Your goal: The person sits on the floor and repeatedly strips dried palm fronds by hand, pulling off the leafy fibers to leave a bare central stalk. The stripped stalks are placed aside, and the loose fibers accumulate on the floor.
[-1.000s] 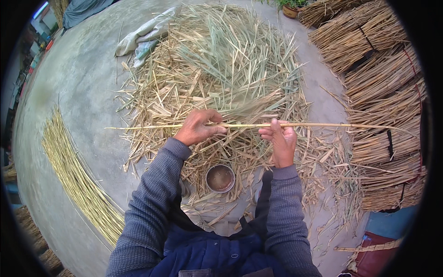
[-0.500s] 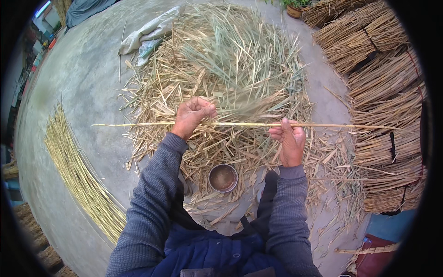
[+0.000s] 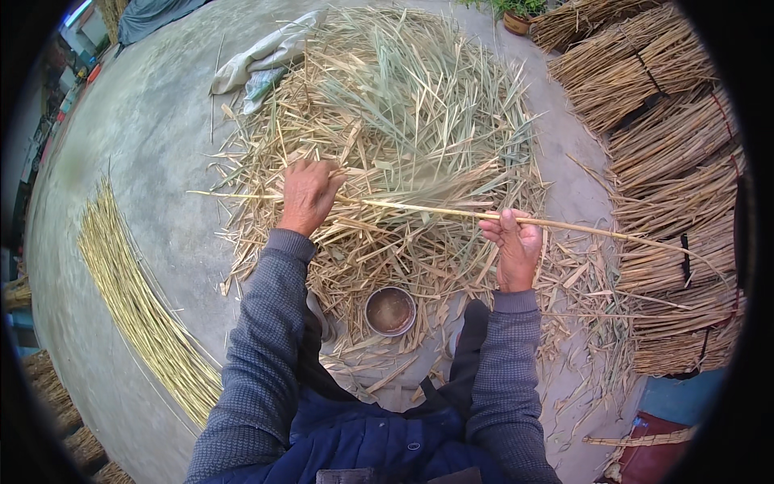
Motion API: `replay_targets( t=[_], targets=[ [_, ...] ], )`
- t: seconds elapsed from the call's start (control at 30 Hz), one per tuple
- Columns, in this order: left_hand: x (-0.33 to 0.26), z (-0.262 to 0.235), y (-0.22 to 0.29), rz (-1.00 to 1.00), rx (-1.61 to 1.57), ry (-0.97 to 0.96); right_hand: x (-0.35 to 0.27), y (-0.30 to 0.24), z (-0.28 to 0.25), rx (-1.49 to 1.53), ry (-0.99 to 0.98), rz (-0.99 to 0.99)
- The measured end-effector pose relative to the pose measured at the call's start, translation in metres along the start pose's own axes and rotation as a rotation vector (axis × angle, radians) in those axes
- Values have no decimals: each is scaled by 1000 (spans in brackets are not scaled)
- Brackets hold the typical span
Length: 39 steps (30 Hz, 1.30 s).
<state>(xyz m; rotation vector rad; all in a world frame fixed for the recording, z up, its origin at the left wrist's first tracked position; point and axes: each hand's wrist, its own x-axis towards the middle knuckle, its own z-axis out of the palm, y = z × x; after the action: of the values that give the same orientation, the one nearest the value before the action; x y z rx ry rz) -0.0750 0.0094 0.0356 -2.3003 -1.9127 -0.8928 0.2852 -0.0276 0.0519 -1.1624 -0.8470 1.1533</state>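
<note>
A long, thin pale-yellow reed stalk (image 3: 427, 209) stretches across in front of me, its right part sloping down. My left hand (image 3: 309, 192), seen from its back, is closed around the stalk near its thinner left end; its fingertips are partly hidden and a little blurred. Farther right, my right hand (image 3: 516, 246) pinches the same stalk between thumb and fingers, palm turned up. Beneath both hands spreads a big heap of dry leaf husks (image 3: 387, 153), straw-coloured with grey-green strips on top.
Stripped yellow stalks (image 3: 149, 310) lie in a bundle on the concrete floor at left. A round metal bowl (image 3: 390, 312) sits between my feet. Tied bundles of brown stalks (image 3: 677, 161) are stacked at right. A pale sack (image 3: 262, 60) lies by the heap's far left edge.
My left hand has moved left along the stalk and turned its back upward. The stalk has shifted right and now tilts, its right end lower. My right hand has hardly moved.
</note>
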Motion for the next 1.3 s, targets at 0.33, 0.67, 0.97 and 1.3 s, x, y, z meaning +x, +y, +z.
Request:
replay_targets(
  t=[0.33,0.67,0.97,1.3],
  targets=[
    [3,22,14,-336,-973,-537,-2,-5,3,32,-104,-74],
    [5,13,47,96,-15,-56,-10,8,23,-5,-257,-70],
    [1,31,41,274,-21,-247,-4,11,27,-52,-178,-14],
    [-1,39,68,149,-538,-325,-10,13,29,-33,-196,-7]
  ],
)
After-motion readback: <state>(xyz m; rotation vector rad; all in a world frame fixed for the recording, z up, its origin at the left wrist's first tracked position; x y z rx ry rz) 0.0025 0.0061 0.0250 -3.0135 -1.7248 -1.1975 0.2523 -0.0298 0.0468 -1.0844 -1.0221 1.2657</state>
